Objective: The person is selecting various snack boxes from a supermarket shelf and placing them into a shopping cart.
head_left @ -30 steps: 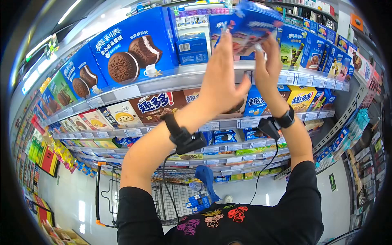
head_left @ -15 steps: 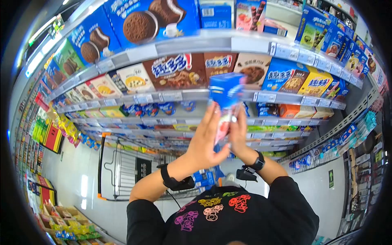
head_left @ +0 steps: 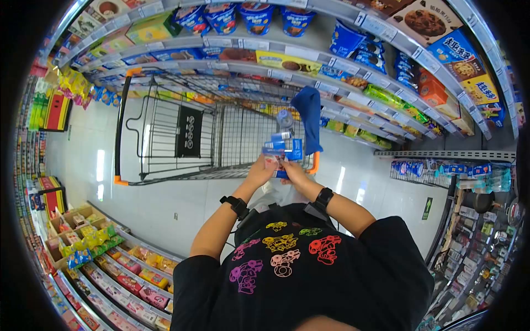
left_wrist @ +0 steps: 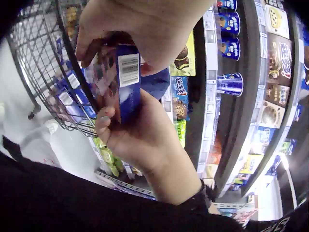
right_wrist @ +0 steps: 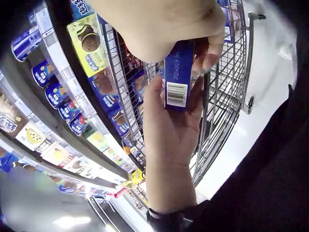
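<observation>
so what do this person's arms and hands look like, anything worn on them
Short black sleeves cover the upper arms. A black band circles the left wrist, and another black band the right. The left hand and right hand wear no gloves.

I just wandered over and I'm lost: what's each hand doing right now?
Left hand: holding one end of a blue-sided box.
Right hand: holding the same box at its opposite end.
</observation>
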Demonstrator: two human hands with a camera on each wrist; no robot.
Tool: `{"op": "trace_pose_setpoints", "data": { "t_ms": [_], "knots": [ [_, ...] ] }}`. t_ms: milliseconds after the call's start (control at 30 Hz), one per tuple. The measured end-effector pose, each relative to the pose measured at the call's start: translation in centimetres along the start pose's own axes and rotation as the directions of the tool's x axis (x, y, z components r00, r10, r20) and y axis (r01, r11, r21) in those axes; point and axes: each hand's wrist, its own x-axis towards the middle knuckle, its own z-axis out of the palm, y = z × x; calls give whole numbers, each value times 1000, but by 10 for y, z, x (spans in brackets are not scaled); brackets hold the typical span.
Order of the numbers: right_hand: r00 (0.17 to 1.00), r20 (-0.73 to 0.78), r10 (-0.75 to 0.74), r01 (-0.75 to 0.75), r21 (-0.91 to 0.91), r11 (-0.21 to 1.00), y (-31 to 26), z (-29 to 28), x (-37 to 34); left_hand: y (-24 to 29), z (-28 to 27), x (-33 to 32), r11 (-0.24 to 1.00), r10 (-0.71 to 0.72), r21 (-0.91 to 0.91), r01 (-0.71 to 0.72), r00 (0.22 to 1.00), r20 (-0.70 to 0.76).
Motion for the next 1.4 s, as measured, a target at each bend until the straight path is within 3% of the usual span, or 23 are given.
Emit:
{"op": "trace_pose_setpoints", "data": {
  "t_ms": [33, 67, 233, 400, 500, 600, 633, 800, 1033, 1067, 1167, 1200, 1267, 1400],
  "knots": [
    [1000, -9, -12, 12, -7, 1000, 4, 3, 1, -1, -4, -5, 999, -12, 47, 10, 999, 43],
    [999, -17, -27, 27, -17, 999, 6, 4, 3, -2, -5, -8, 989, -21, 145, 22, 1000, -9],
    [999, -10, 52, -52, -51, 997, -1, 3, 7, -16, -3, -3, 990, -58, 127, 56, 998, 11],
    [997, 49, 63, -66, 61, 996, 1, -5, 9, -21, 5, 0, 992, -35, 117, 37, 999, -24],
    [995, 77, 58, -67, 127, 990, 8, -10, 11, -6, 1, -4, 998, -19, 66, 19, 1000, -2],
    [991, 84, 101, -119, 245, 962, 6, -15, 12, -6, -1, 5, 990, -138, -1, 139, 984, 116],
    [989, 83, 124, -144, 296, 944, 5, -17, 12, -3, -1, 6, 992, -112, -38, 117, 988, 103],
    [1000, 7, 15, -16, 263, 965, -22, -29, 13, -7, 9, 30, 977, -54, -203, 69, 996, 75],
    [994, -105, 43, -16, 248, 969, -47, -48, 35, 19, 23, 75, 871, -65, -460, 172, 969, 239],
    [992, -119, 52, -21, 248, 969, -50, -51, 38, 25, 26, 78, 848, -121, -478, 229, 962, 245],
    [988, -127, 83, -41, 303, 952, -50, -59, 52, 23, 35, 95, 847, -162, -459, 270, 952, 260],
    [988, -123, 91, -47, 323, 945, -46, -63, 60, 13, 45, 104, 853, -231, -432, 293, 954, 190],
    [980, -154, 125, -65, 344, 937, -52, -59, 60, -19, 61, 125, 859, -204, -435, 272, 959, 196],
    [986, -105, 132, -87, 352, 932, -64, -57, 62, -20, 62, 136, 906, -173, -372, 203, 978, 115]
  ]
}}
